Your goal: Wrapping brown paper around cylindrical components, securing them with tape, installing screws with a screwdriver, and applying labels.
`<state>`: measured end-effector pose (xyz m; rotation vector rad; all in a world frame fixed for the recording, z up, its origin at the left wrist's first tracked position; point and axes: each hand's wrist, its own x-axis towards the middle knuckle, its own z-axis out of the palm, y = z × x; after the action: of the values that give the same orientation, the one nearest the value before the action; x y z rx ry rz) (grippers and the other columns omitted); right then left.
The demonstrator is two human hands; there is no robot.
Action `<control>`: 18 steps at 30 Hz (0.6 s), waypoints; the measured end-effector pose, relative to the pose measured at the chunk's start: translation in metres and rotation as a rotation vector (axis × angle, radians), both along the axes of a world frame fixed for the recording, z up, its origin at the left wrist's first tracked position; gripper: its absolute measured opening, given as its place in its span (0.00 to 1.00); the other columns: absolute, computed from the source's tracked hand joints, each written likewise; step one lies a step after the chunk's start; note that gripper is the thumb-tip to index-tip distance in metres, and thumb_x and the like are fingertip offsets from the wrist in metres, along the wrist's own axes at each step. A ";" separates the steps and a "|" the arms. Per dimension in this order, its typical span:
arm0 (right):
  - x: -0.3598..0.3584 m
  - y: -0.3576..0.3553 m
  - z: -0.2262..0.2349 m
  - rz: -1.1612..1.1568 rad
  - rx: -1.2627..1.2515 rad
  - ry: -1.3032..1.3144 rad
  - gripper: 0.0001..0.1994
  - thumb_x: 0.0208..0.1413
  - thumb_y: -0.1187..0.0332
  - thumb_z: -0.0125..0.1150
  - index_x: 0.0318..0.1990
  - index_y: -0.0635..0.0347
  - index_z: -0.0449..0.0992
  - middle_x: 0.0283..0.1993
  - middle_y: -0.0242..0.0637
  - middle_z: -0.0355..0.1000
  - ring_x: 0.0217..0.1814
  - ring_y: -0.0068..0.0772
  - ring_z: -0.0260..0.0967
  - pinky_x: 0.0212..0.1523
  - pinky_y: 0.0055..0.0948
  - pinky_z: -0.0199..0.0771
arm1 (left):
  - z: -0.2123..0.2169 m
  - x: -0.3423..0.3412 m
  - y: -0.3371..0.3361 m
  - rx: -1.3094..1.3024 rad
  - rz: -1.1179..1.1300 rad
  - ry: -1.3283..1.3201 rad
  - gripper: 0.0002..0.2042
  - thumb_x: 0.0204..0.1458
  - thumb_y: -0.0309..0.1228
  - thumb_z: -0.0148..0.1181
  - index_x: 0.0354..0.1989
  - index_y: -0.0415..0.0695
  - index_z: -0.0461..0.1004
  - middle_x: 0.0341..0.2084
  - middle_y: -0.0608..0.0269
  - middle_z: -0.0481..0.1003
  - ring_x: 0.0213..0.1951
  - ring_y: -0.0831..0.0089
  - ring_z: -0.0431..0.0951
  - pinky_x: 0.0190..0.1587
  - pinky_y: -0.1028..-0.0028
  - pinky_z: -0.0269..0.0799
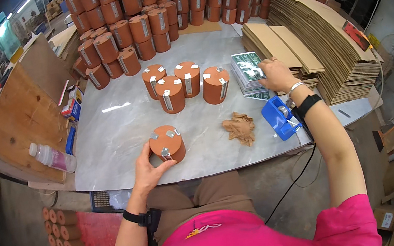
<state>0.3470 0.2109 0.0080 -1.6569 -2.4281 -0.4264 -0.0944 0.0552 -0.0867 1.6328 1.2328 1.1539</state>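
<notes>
My left hand (149,173) is wrapped round the near side of an orange-brown cylinder (173,148), which stands upright close to the table's front edge. Silver tape tabs are stuck on its top, and a strip runs down its side. At the right, my right hand (278,77) has its fingers bent onto the edge of a stack of green-printed sheets (246,68), gripping at the top one; the fingertips are partly hidden. Beyond my left hand stand several similar cylinders (171,99) with white or silver tabs. Beside my right wrist sits a blue tape dispenser (278,121).
Crumpled brown paper (240,129) lies on the grey table (121,130). Tall rows of orange-brown cylinders (145,48) line the back. Flat cardboard (332,50) is stacked at the right. A plastic bottle (53,157) and a wooden board (24,119) border the left.
</notes>
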 end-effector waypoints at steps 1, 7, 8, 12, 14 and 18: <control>-0.009 0.003 -0.007 -0.005 0.000 -0.059 0.10 0.48 0.66 0.65 0.35 0.63 0.82 0.41 0.52 0.78 0.49 0.50 0.76 0.53 0.44 0.75 | 0.002 -0.002 -0.003 0.006 0.016 0.007 0.37 0.39 0.29 0.79 0.60 0.38 0.67 0.51 0.55 0.77 0.56 0.64 0.76 0.62 0.66 0.67; 0.010 0.015 -0.025 0.046 -0.034 -0.154 0.09 0.50 0.75 0.52 0.26 0.65 0.79 0.31 0.55 0.76 0.38 0.57 0.75 0.42 0.51 0.75 | 0.000 -0.002 0.001 0.041 0.046 0.148 0.40 0.41 0.41 0.79 0.61 0.38 0.66 0.53 0.49 0.75 0.57 0.60 0.75 0.60 0.65 0.68; 0.020 0.009 -0.026 0.035 -0.021 -0.159 0.08 0.50 0.74 0.52 0.25 0.64 0.78 0.30 0.55 0.75 0.36 0.58 0.73 0.39 0.54 0.72 | -0.001 0.003 0.005 0.039 0.039 0.163 0.41 0.40 0.41 0.79 0.61 0.37 0.66 0.53 0.49 0.75 0.58 0.60 0.74 0.61 0.65 0.67; 0.027 0.011 -0.036 0.111 0.081 -0.194 0.05 0.51 0.73 0.55 0.27 0.63 0.76 0.30 0.49 0.72 0.37 0.54 0.71 0.40 0.49 0.68 | -0.004 0.004 0.002 0.069 0.023 0.104 0.42 0.39 0.42 0.79 0.62 0.38 0.65 0.55 0.46 0.73 0.58 0.54 0.74 0.61 0.64 0.68; 0.012 0.012 -0.034 0.153 0.095 -0.197 0.05 0.51 0.73 0.56 0.26 0.63 0.75 0.30 0.49 0.72 0.37 0.53 0.71 0.40 0.48 0.68 | -0.006 0.002 -0.003 0.070 0.068 0.094 0.43 0.38 0.42 0.79 0.62 0.38 0.64 0.56 0.46 0.73 0.58 0.53 0.73 0.61 0.64 0.68; 0.010 0.008 -0.026 0.085 0.059 -0.153 0.05 0.50 0.73 0.60 0.25 0.64 0.76 0.29 0.49 0.73 0.38 0.53 0.72 0.42 0.48 0.69 | -0.004 0.003 -0.008 0.062 0.028 0.141 0.47 0.37 0.44 0.79 0.66 0.38 0.61 0.58 0.45 0.70 0.60 0.52 0.72 0.62 0.63 0.67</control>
<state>0.3574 0.2190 -0.0179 -1.5431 -2.5559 -0.6275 -0.0918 0.0475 -0.0907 1.7733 1.3235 1.1197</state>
